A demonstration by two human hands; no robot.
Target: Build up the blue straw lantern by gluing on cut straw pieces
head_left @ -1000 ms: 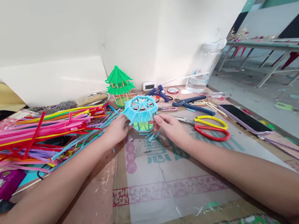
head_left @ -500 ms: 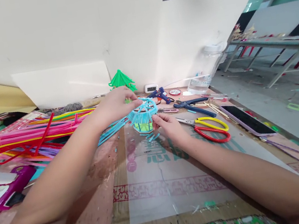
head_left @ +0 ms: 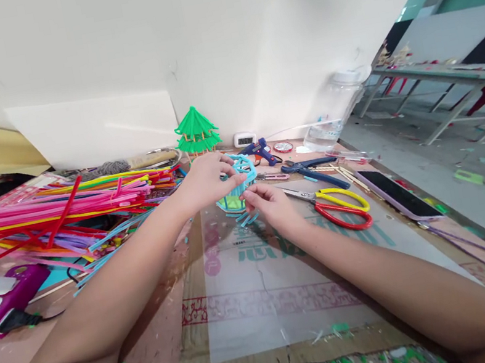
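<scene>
A small light-blue pipe-cleaner model point(head_left: 247, 167), with an open ring-like frame on top and a green base point(head_left: 231, 203), stands in front of me. My left hand point(head_left: 214, 179) reaches over its left side, fingers curled and thumb against the upper frame, hiding much of it. At the lower right side, my right hand point(head_left: 269, 203) has thumb and forefinger pinched together beside the model. What lies between those fingertips is too small to make out. Short blue pieces point(head_left: 245, 220) lie just in front of the base.
A green tiered pagoda point(head_left: 196, 132) stands behind. Colourful pipe cleaners point(head_left: 51, 215) are heaped left, near a purple power strip point(head_left: 14, 297). To the right are scissors point(head_left: 341, 208), blue pliers point(head_left: 315, 170), a glue gun point(head_left: 260, 152), a phone point(head_left: 397, 195) and a water bottle point(head_left: 333, 109).
My left hand has shifted right and slightly down, covering more of the blue model's fringed upper part. My right hand stays pinched in nearly the same place. The view has shifted slightly.
</scene>
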